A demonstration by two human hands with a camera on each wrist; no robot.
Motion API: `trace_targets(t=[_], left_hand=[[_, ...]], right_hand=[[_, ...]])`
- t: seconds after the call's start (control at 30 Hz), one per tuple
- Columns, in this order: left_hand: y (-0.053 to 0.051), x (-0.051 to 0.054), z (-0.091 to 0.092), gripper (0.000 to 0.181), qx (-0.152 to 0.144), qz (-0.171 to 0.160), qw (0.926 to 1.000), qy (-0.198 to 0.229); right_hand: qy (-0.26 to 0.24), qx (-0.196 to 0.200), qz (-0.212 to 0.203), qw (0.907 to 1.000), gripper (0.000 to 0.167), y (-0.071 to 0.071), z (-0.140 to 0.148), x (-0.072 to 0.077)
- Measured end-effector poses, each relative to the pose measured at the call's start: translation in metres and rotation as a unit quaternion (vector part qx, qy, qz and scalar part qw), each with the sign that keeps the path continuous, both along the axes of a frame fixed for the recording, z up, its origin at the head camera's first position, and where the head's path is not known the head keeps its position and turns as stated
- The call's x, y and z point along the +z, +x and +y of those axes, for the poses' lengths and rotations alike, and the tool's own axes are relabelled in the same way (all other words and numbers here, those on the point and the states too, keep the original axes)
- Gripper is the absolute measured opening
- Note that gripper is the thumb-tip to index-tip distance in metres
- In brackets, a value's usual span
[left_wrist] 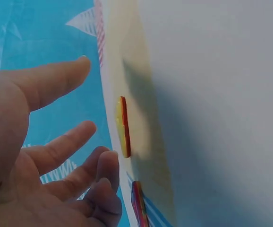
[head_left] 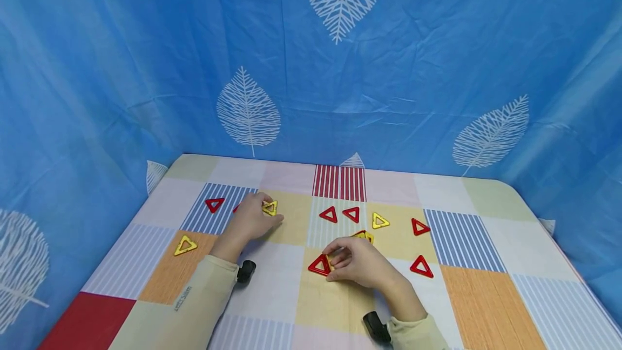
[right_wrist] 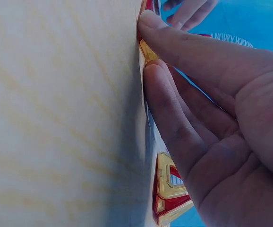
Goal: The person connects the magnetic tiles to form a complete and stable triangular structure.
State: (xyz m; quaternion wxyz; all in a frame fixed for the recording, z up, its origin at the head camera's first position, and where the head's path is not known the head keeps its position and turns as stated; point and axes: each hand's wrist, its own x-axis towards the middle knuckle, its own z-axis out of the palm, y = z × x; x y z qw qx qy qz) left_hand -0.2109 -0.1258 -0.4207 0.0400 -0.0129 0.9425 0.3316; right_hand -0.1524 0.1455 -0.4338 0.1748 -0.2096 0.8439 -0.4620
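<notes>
In the head view a yellow triangle (head_left: 270, 208) lies by my left hand (head_left: 252, 216), whose fingers are spread and hold nothing. The left wrist view shows that yellow triangle (left_wrist: 123, 126) with a red edge beneath it, apart from the fingers of my left hand (left_wrist: 65, 146). My right hand (head_left: 362, 263) is at a red triangle (head_left: 319, 266) with a yellow piece against its right side. In the right wrist view my right hand (right_wrist: 221, 104) pinches the yellow piece (right_wrist: 148, 51) between thumb and finger; its far side is hidden.
A yellow and red stack (head_left: 364, 236) lies just beyond my right hand. Red triangles (head_left: 328, 214) and a yellow one (head_left: 380, 221) lie farther back, with more red ones (head_left: 421, 267) at right. A red triangle (head_left: 214, 204) and a yellow one (head_left: 185, 245) are at left.
</notes>
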Motion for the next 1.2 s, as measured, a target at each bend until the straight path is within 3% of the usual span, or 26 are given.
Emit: trace_targets(t=[0.37, 0.73, 1.03, 1.2], left_hand=[[-0.015, -0.005, 0.003, 0.051, 0.008, -0.003, 0.9986, -0.052], [-0.013, -0.003, 0.004, 0.05, 0.006, -0.021, 0.9971, -0.072], [0.001, 0.005, 0.018, 0.045, -0.007, 0.008, 0.9999, -0.005], [0.013, 0.008, 0.03, 0.04, -0.035, -0.021, 0.9974, 0.06]], right_hand=[[0.001, -0.002, -0.001, 1.0, 0.036, 0.0, 0.0, 0.0], [0.003, -0.003, 0.002, 1.0, 0.034, 0.0, 0.0, 0.002], [0.002, -0.003, 0.004, 1.0, 0.035, 0.0, 0.0, 0.003], [0.002, -0.004, 0.002, 1.0, 0.035, 0.0, -0.001, 0.003]])
